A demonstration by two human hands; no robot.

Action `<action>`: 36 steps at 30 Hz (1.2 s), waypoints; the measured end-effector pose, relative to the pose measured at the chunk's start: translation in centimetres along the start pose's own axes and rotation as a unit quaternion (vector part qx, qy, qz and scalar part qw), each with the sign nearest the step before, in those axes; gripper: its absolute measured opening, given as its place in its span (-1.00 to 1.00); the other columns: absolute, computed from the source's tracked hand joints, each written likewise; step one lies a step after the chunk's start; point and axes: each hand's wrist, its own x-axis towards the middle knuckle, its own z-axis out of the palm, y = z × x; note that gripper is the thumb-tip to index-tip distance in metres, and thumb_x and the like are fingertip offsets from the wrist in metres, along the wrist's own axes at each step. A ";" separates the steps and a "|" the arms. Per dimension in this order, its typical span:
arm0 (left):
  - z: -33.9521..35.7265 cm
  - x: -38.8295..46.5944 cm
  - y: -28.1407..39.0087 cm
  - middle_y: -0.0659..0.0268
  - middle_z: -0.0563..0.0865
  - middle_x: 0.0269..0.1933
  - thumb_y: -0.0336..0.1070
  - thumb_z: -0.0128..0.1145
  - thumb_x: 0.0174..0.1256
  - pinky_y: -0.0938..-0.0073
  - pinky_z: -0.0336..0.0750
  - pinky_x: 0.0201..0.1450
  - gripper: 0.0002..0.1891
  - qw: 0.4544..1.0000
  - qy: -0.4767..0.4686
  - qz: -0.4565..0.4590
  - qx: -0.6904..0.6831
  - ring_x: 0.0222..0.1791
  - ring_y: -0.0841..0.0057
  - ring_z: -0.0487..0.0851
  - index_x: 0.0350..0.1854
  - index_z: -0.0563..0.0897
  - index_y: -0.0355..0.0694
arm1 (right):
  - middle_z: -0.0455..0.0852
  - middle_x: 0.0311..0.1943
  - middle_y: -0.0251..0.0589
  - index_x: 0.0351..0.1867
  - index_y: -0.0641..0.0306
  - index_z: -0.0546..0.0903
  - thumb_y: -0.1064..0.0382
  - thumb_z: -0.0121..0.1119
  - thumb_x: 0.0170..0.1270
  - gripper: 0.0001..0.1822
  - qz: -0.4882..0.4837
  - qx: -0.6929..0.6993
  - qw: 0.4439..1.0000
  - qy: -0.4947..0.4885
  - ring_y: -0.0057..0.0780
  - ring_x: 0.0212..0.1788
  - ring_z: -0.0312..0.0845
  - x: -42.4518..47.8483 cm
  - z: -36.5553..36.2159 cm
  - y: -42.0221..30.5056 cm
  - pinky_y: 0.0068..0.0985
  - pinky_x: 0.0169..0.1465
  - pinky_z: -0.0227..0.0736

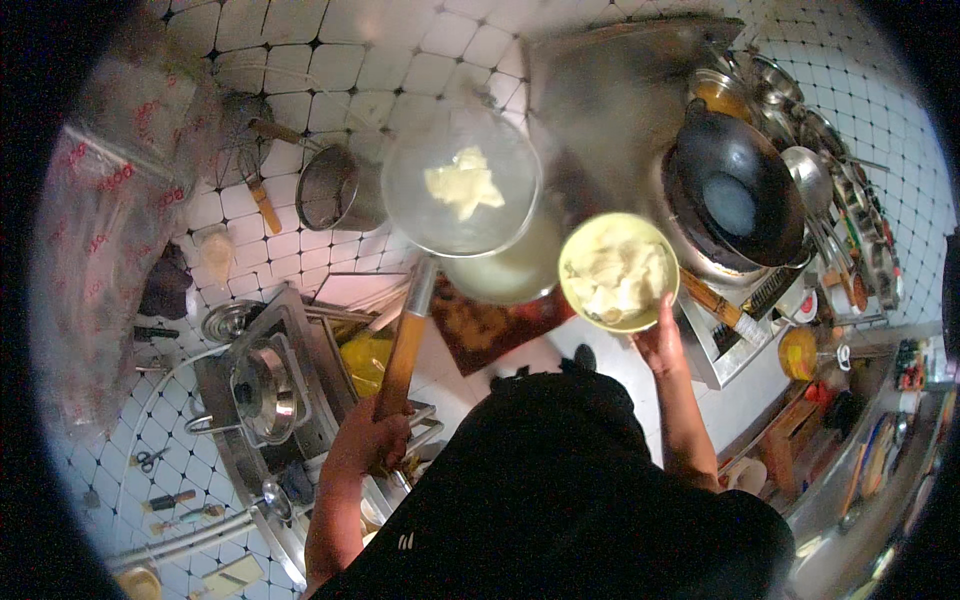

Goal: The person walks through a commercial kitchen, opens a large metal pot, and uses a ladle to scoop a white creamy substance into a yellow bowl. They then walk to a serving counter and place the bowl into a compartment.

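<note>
My left hand [379, 439] grips the wooden handle of a large round skimmer [461, 244]. Pale, soft pieces [465, 184] lie on the skimmer's mesh, which is held above a round vessel of cloudy pale liquid [506, 274]. In my right hand [660, 341] is a yellow-green bowl [566, 259] holding more of the pale, soft pieces [619, 277]. The bowl is just right of the skimmer, apart from it. My thumb lies at the bowl's rim; the other fingers are mostly hidden beneath it.
A black wok [769, 165] rests on the stove at right, with a bamboo brush [712, 300] below it. A metal sink [221, 420] with a lidded pot [270, 394] is at left. A strainer basket [328, 187] and whisk [262, 199] hang on the tiled wall. Steam blurs the top.
</note>
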 end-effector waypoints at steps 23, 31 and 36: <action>3.2 -2.9 -1.8 -0.05 0.54 -0.33 -0.30 0.07 0.19 0.16 0.43 -0.25 -0.77 0.913 0.195 0.160 0.322 -0.34 0.00 0.55 -0.19 0.44 -0.32 | 0.28 0.25 -0.33 0.35 0.08 0.15 -0.43 -0.14 0.20 -0.17 0.040 -0.081 0.994 -0.054 -0.50 0.18 0.26 3.4 10.3 -0.1 -0.50 0.10 0.31; 2.2 -2.3 -3.7 -0.09 0.59 -0.25 -0.28 0.08 0.21 0.14 0.47 -0.19 -0.67 0.898 0.212 0.167 0.349 -0.23 -0.04 0.58 -0.03 0.44 -0.33 | 0.29 0.26 -0.29 0.35 0.10 0.13 -0.42 -0.16 0.22 -0.17 0.038 -0.090 0.995 -0.020 -0.46 0.22 0.25 0.9 11.9 -1.4 -0.46 0.16 0.30; 3.1 -0.3 -2.8 -0.13 0.58 -0.26 -0.27 0.07 0.22 0.14 0.47 -0.19 -0.65 0.914 0.201 0.155 0.316 -0.24 -0.05 0.58 0.00 0.41 -0.34 | 0.24 0.30 -0.21 0.36 0.14 0.10 -0.41 -0.13 0.20 -0.14 -0.001 -0.001 0.998 -0.070 -0.33 0.28 0.21 2.0 8.3 0.2 -0.36 0.26 0.24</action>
